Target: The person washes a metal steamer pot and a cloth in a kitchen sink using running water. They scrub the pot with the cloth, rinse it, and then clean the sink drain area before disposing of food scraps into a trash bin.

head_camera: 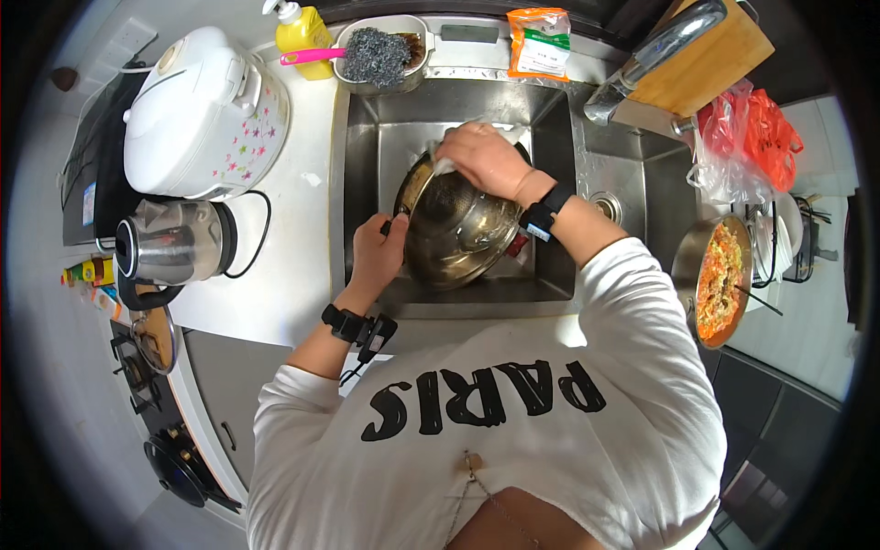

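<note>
A round metal pan is tilted inside the large basin of a steel sink, with its shiny inside facing up. My left hand grips the pan's left edge, its thumb on top near a handle bracket. At the pan's far rim, my right hand presses a wet white cloth against the metal. Something dark red lies partly hidden under the pan's right side. Each of my wrists wears a black strap with a small device.
Behind the basin stand a yellow pump bottle, a scourer on a container and an orange-white packet. A rice cooker and glass kettle stand left. The chrome faucet, cutting board and food-filled pan are right.
</note>
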Action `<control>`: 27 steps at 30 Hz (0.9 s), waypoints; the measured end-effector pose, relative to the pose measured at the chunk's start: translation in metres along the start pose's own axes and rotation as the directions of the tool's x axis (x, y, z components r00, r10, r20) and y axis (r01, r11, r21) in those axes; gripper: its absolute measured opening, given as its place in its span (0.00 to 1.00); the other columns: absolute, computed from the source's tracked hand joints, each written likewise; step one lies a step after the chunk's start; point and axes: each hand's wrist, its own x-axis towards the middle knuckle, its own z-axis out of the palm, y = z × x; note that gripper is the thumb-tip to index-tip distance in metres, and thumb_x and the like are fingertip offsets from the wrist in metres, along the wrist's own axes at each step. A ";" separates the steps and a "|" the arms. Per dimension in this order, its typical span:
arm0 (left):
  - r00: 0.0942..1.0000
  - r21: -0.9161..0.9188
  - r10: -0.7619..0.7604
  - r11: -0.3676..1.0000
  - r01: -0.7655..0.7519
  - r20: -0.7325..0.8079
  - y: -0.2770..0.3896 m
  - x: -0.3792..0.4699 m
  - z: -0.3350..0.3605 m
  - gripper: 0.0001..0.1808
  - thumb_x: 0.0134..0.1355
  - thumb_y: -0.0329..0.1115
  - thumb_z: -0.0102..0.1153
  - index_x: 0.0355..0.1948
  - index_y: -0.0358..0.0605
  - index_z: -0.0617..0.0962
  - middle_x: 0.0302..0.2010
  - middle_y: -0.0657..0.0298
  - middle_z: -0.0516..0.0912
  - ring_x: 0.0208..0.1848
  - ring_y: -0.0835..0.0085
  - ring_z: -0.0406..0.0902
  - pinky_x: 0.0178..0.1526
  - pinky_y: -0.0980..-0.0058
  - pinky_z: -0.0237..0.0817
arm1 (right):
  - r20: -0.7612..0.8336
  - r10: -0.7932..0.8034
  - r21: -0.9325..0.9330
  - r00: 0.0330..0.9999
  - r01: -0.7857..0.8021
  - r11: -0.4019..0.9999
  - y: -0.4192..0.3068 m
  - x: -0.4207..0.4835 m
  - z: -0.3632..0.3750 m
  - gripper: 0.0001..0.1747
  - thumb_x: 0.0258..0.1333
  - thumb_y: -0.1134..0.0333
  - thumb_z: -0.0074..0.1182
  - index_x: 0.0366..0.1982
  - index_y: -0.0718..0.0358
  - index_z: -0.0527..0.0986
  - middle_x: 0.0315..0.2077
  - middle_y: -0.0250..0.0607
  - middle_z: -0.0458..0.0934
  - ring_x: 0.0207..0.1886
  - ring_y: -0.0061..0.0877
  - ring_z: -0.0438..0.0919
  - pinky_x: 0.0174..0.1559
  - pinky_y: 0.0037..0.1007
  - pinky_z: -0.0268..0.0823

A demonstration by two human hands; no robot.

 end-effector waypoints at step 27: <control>0.924 -0.069 0.381 0.923 -0.378 0.039 0.095 -0.083 -0.040 0.19 0.60 0.41 0.60 0.21 0.38 0.71 0.12 0.64 0.65 0.17 0.78 0.57 0.19 0.77 0.50 | 0.022 0.989 0.915 0.149 -0.402 0.040 -0.007 -0.093 0.089 0.19 0.60 0.68 0.53 0.51 0.62 0.64 0.41 0.37 0.74 0.43 0.22 0.73 0.45 0.25 0.66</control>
